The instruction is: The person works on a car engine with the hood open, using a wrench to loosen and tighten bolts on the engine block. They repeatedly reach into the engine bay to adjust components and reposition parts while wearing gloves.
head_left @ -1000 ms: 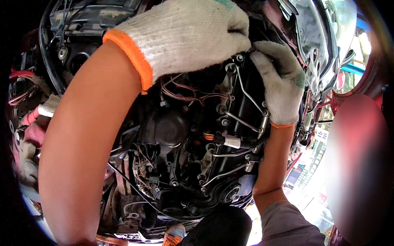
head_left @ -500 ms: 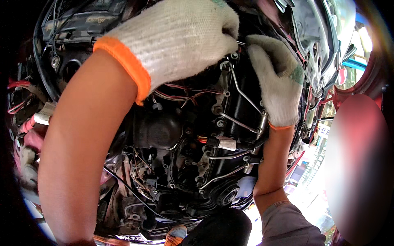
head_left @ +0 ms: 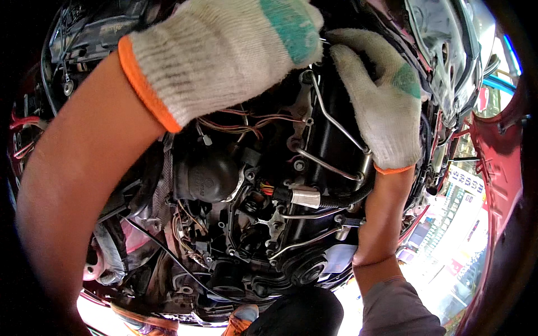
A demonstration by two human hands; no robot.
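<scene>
Black engine, crossed by bent silvery pipes, below left hand and right hand; metal bit between. Left curled, right with thumb near fingers; cannot tell whether pinching it. Mostly covered, with left fingertips hidden, knuckles cut off above.

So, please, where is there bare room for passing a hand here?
Bare but seemingly tight: the black cover between the upper two metal pipes, and the rounded housing below the wires. Crowded: around the white connector, and at the top, where left hand and right hand sit close.
</scene>
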